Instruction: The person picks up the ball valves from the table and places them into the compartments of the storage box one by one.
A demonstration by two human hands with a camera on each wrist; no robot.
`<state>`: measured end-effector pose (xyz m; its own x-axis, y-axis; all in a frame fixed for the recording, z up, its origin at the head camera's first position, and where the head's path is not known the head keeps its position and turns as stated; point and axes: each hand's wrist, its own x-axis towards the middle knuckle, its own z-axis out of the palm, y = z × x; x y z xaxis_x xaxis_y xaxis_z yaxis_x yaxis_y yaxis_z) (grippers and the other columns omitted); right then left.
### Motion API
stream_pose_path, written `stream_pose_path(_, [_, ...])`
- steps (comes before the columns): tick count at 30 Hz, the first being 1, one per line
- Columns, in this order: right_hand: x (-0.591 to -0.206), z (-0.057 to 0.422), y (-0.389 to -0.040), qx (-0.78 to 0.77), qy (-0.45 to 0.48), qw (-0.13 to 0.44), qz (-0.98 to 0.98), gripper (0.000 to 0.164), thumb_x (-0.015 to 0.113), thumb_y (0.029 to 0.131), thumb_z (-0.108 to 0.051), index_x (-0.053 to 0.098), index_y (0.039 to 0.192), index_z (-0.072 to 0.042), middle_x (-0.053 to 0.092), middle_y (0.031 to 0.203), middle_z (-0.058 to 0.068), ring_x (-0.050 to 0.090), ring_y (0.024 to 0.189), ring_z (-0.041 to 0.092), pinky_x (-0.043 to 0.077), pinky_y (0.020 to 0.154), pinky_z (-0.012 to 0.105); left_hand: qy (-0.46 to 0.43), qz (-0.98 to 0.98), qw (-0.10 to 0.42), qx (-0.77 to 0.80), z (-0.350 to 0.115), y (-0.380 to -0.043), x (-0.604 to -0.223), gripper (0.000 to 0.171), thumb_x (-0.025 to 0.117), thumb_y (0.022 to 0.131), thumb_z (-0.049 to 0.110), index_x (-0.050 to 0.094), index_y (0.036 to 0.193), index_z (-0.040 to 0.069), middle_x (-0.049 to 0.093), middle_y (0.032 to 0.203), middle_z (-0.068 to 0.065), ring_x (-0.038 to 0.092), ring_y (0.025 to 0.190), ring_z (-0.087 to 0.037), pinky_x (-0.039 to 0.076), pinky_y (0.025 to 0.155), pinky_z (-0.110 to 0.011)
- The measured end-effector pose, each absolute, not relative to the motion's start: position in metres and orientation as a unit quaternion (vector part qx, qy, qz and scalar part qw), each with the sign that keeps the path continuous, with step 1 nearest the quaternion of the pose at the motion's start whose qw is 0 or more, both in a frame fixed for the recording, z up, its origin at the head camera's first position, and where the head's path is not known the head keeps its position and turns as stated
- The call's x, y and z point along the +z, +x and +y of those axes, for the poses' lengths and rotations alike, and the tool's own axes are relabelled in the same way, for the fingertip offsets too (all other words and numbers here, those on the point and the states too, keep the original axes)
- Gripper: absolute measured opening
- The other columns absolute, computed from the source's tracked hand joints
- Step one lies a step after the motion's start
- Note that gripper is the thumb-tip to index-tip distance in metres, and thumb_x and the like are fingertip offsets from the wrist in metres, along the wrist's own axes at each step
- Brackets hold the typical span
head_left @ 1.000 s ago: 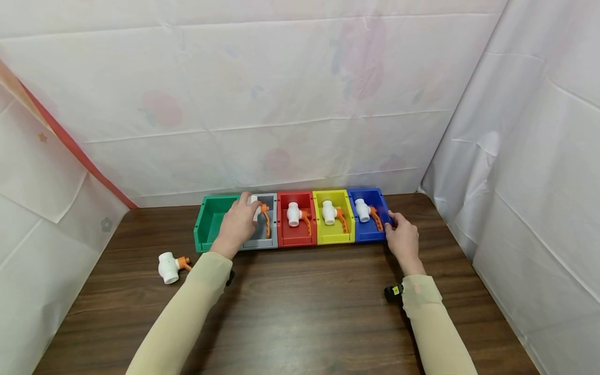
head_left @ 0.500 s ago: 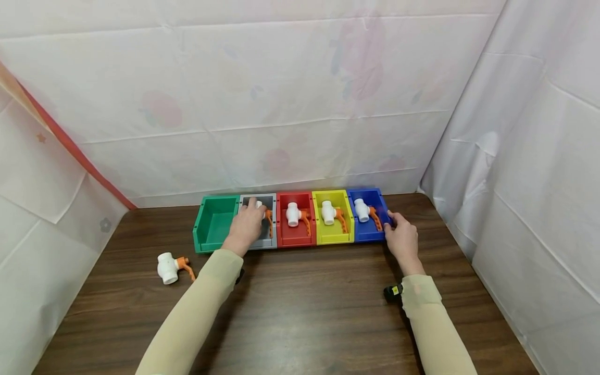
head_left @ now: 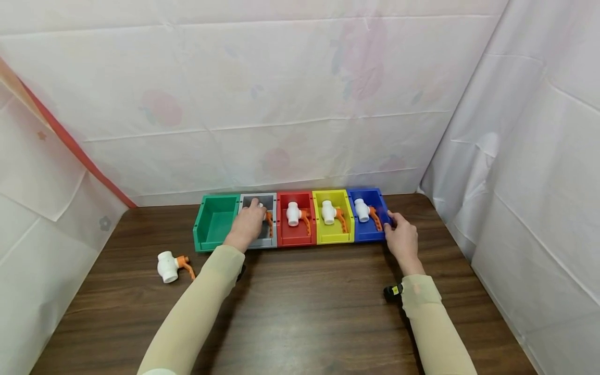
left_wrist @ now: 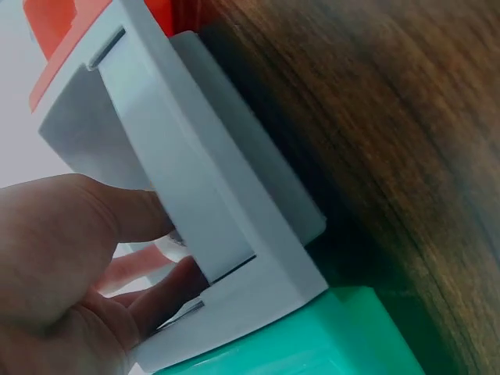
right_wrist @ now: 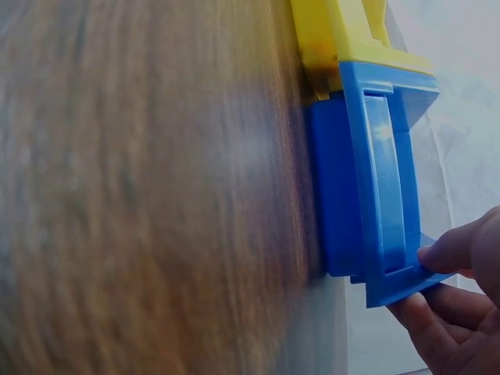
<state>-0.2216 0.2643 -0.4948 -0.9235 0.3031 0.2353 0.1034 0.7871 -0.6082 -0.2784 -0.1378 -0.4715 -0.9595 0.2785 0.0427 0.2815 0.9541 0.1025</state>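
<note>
My left hand (head_left: 247, 225) reaches into the grey bin (head_left: 272, 243), its thumb and fingers curled round a white ball valve with an orange lever (head_left: 269, 223). Most of that valve is hidden by the hand; in the left wrist view only a bit of the white body (left_wrist: 173, 248) shows between the fingers. My right hand (head_left: 401, 240) pinches the right side wall of the blue bin (head_left: 381, 200), thumb inside and fingers outside in the right wrist view. A ball valve (head_left: 362, 210) lies in the blue bin.
The red bin (head_left: 283, 240) and yellow bin (head_left: 335, 240) each hold a ball valve. A green bin (head_left: 201, 237) ends the row at the left. Another ball valve (head_left: 167, 267) lies on the wooden table (head_left: 300, 312). White curtains (head_left: 290, 104) stand behind the row.
My left hand has moved slightly right and lowered with the ball valve into the grey bin, staying nearly still over the last half second. The right hand has kept its place.
</note>
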Motion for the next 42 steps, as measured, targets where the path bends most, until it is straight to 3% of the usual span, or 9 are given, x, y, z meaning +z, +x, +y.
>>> stream_pose_path(12, [-0.495,0.264,-0.222,0.309,-0.110,0.167,-0.930,0.037,0.065,0.096,-0.010,0.063,0.132,-0.006,0.065,0.126,0.018,0.062,0.111,0.042,0.049,0.088,0.057,-0.144,-0.989,0.016,-0.034,-0.137,-0.282,-0.476,0.032,0.065,0.094,0.000,0.065,0.126,0.001,0.051,0.121,-0.026,0.066,0.080,-0.035,0.058,0.076,-0.047])
stream_pose_path(24, [-0.496,0.265,-0.223,0.307,-0.107,0.169,-0.931,0.036,0.066,0.095,-0.010,0.064,0.131,-0.005,0.065,0.126,0.017,0.062,0.111,0.042,0.048,0.090,0.057,-0.135,-0.990,0.016,-0.039,-0.134,-0.278,-0.476,0.036,0.069,0.090,0.000,0.064,0.126,0.001,0.054,0.120,-0.025,0.059,0.100,-0.038,0.055,0.084,-0.049])
stream_pose_path(31, [-0.494,0.264,-0.222,0.301,-0.118,0.153,-0.934,0.037,0.065,0.096,-0.011,0.062,0.133,-0.006,0.065,0.126,0.020,0.062,0.111,0.043,0.049,0.089,0.058,-0.138,-0.988,-0.001,-0.069,-0.139,-0.272,-0.454,0.039,0.070,0.092,0.011,0.062,0.129,0.001,0.057,0.128,-0.023,0.057,0.112,-0.038,0.051,0.092,-0.050])
stream_pose_path(38, [-0.491,0.264,-0.222,0.294,-0.129,0.137,-0.937,0.040,0.067,0.094,-0.010,0.061,0.134,-0.007,0.065,0.124,0.023,0.061,0.112,0.045,0.045,0.093,0.060,-0.151,-0.983,-0.020,-0.102,-0.161,-0.264,-0.435,0.037,0.069,0.096,0.025,0.066,0.128,0.007,0.066,0.119,-0.014,0.062,0.103,-0.030,0.055,0.084,-0.047])
stream_pose_path(42, [-0.492,0.264,-0.223,0.289,-0.133,0.131,-0.939,0.041,0.066,0.095,-0.010,0.061,0.135,-0.009,0.064,0.125,0.023,0.060,0.112,0.046,0.043,0.094,0.061,-0.157,-0.980,-0.012,-0.124,-0.179,-0.257,-0.428,0.034,0.066,0.098,0.025,0.066,0.127,0.008,0.065,0.123,-0.014,0.062,0.107,-0.031,0.053,0.085,-0.050])
